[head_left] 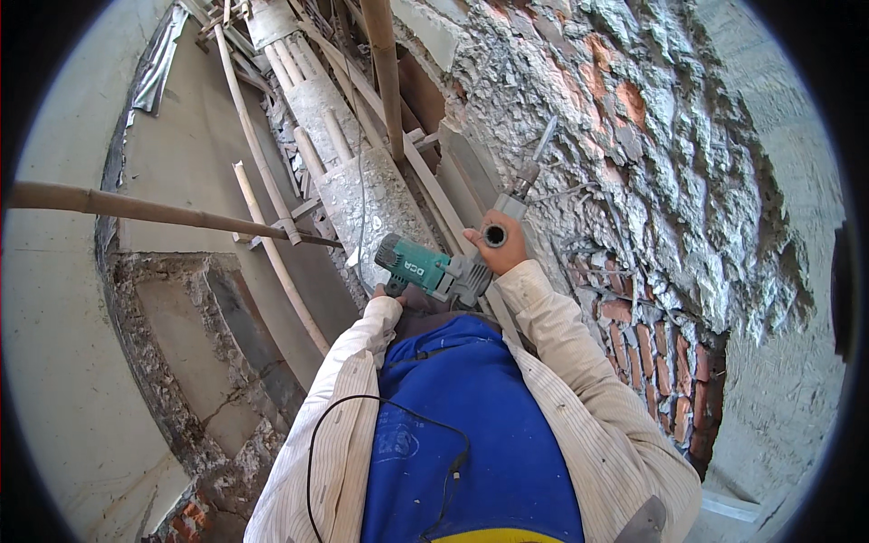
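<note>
A green and grey demolition hammer (424, 262) lies across the front of my body, with its chisel bit (546, 138) pointing up and to the right. My right hand (503, 242) is wrapped round the tool's side handle, whose hollow round end faces up. At the motor end, my left hand (390, 294) grips the rear of the hammer; most of its fingers are hidden below the housing. The bit's tip is over the rough, chipped wall (615, 136) on the right; whether it touches cannot be made out.
Bamboo poles (163, 210) cross at the left, and another pole (386, 72) stands ahead. A dusty plank walkway (371, 208) runs forward past stacked pipes. Exposed red bricks (656, 362) and a dark recess are at the right. A thin cable (362, 181) hangs near the hammer.
</note>
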`<state>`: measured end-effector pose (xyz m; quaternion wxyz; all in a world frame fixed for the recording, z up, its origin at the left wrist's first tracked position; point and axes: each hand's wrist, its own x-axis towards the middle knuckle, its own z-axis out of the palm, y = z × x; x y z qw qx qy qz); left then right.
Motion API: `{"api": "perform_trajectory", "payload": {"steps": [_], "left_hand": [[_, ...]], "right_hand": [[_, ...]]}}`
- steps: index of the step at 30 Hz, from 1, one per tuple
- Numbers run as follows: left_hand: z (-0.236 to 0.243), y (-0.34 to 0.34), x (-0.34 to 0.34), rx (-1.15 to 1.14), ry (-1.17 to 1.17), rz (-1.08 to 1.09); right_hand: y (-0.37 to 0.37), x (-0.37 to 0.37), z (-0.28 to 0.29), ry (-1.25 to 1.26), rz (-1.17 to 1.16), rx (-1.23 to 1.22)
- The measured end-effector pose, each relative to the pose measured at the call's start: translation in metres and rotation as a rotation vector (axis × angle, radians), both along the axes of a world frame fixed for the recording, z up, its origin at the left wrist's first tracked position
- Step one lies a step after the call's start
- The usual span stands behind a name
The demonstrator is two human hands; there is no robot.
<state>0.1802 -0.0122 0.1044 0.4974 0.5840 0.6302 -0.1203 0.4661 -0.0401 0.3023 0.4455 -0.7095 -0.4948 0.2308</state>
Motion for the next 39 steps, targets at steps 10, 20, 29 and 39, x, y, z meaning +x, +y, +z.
{"api": "perform_trajectory", "payload": {"steps": [10,20,29,39], "left_hand": [[0.005,0.0,-0.005,0.0,-0.022,0.016],[0.001,0.0,-0.005,0.028,-0.048,0.011],[0.014,0.008,0.01,0.013,-0.032,0.025],[0.014,0.011,0.018,0.03,-0.069,0.069]], "right_hand": [[-0.007,-0.003,0.001,0.026,0.006,-0.002],[-0.011,-0.005,0.005,0.018,-0.007,-0.036],[-0.003,0.003,0.006,0.023,-0.014,-0.012],[0.007,0.012,0.004,0.025,0.016,0.034]]}}
